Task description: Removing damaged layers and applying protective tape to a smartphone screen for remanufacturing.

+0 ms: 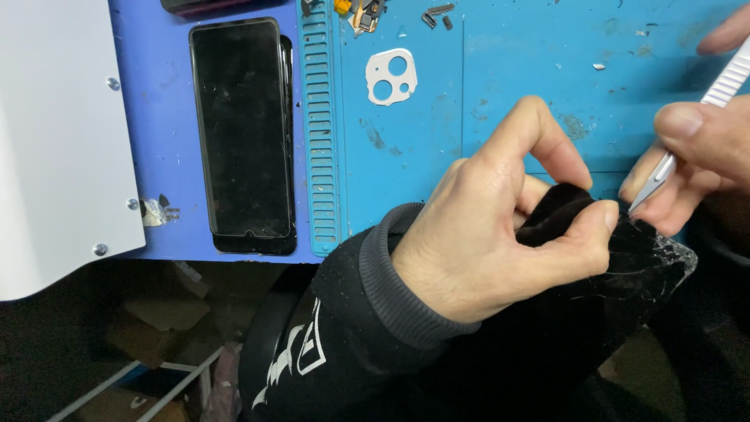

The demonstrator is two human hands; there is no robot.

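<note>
Gripping a black phone with cracked glass (641,266), the left hand (500,234) is closed on its upper edge, thumb and forefinger pinching it, at the near edge of the teal work mat (500,117). The phone's broken corner juts out to the right of the thumb, off the mat's front edge. The right hand (695,156) is closed around a slim metal tool with a ribbed white handle (707,117), held like a pen; its tip meets the phone's edge just beside the left thumb. On the mat, beyond the left hand, lies a white camera-lens frame (391,76) with two round holes. Small loose parts (436,16) sit at the mat's far edge. Left of the mat, touching its slotted border, a stack of dark-screened phones (244,133) rests on a blue surface (164,117). Further left stands a white panel (55,141).
</note>
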